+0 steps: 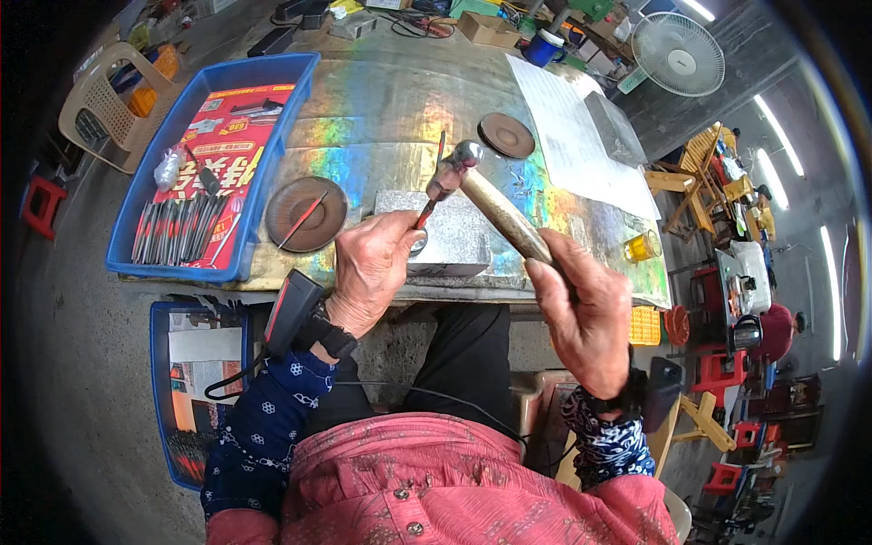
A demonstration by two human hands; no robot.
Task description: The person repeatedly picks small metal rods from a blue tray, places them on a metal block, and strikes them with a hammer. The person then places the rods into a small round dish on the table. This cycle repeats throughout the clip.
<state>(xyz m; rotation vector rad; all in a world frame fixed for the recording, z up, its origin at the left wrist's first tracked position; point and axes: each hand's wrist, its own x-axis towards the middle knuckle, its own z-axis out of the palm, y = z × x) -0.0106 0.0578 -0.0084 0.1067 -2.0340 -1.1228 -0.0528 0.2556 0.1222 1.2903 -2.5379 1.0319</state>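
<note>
The landmark is the grey rectangular metal block [442, 238] lying on the shiny, rainbow-coloured metal table [381, 127]. The left hand [372, 268] rests at the near left edge of this block, and its fingers are pressed together in a pinch around a thin red-handled metal rod [431, 191]. The rod stands almost upright, leaning slightly away from the person, with its low end hidden behind the fingers. The right hand [586, 309], to the near right of the block, is closed around the wooden handle of a steel-headed hammer [495, 204]. The handle runs diagonally up and left, so the hammer head is just beside the rod's upper part, above the block.
</note>
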